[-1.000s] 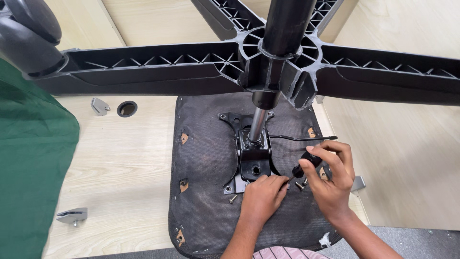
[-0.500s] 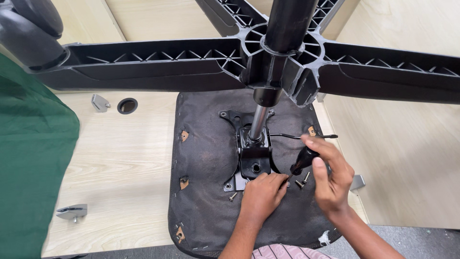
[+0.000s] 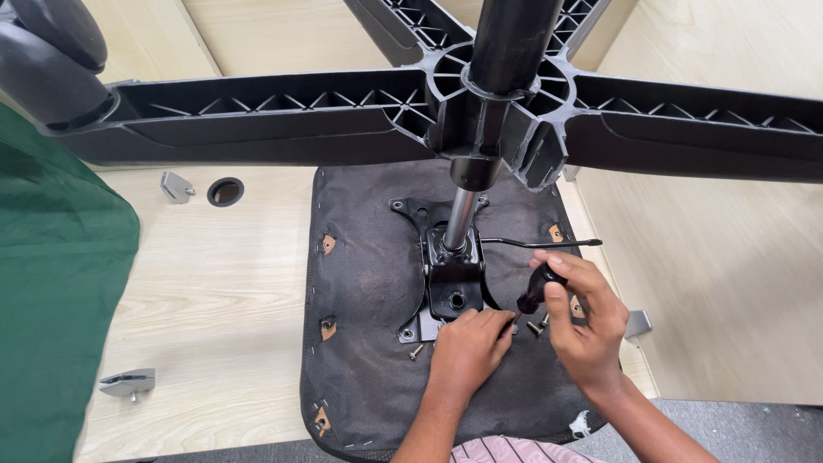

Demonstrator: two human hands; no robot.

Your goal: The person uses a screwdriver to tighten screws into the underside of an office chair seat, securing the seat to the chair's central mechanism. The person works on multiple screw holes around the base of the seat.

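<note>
Gripping a black-handled screwdriver (image 3: 536, 291), the right hand (image 3: 583, 330) angles its tip down toward the metal mounting plate (image 3: 453, 291) bolted under the upturned chair seat (image 3: 369, 360). The left hand (image 3: 467, 347) curls beside that tip, fingertips pinched at the plate's lower right corner; what they pinch is hidden. Loose screws (image 3: 538, 326) lie just beside.

Two hands work: left hand (image 3: 467, 347), right hand (image 3: 583, 321). One screwdriver (image 3: 533, 291). Two loose screws: one (image 3: 415, 351) at seven o'clock of the mounting plate (image 3: 450, 279), another (image 3: 538, 327) at four.
</note>
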